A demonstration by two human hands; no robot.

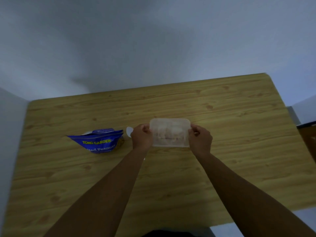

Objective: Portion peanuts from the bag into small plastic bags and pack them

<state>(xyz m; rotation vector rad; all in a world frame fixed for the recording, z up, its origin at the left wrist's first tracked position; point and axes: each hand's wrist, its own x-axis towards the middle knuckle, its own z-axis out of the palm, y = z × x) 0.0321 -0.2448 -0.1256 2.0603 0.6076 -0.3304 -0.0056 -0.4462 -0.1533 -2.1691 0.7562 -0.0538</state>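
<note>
A translucent rectangular plastic container (170, 132) with a lid sits near the middle of the wooden table (222, 117); pale bagged contents show through it. My left hand (142, 137) grips its left end and my right hand (200, 139) grips its right end, fingers curled over the rim. A blue peanut bag (99, 141) with yellow lettering lies to the left, its top open and peanuts showing at its right side. A small white round object (129, 131), partly hidden by my left hand, lies between the bag and the container.
The table meets a grey wall at the back and a white panel (10, 134) on the left. At the right edge stands a dark brown piece of furniture (307, 134). Bare wood stretches in front of the container and to its right.
</note>
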